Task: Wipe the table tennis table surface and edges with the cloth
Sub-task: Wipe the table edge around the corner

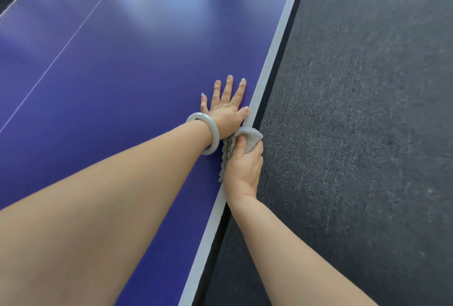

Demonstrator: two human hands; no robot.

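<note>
Cloth (247, 140) sits bunched over the white side edge of the blue tabletop (110, 72), clamped in the right hand (242, 170) so it wraps the rim. Left hand (226, 107) lies flat with fingers spread just beyond it, likely bracing the person's reach.

Glossy table (122, 72), nubbly terry cloth (252, 137)

Table tennis table (122, 65): blue-violet top, white border stripe, thin white centre line, dark side edge; glare patches toward the far end
Cloth (250, 137): pale grey, textured, bunched; wrapped over the table's right-hand edge, part lying on the white stripe, part hanging down the dark side
</note>
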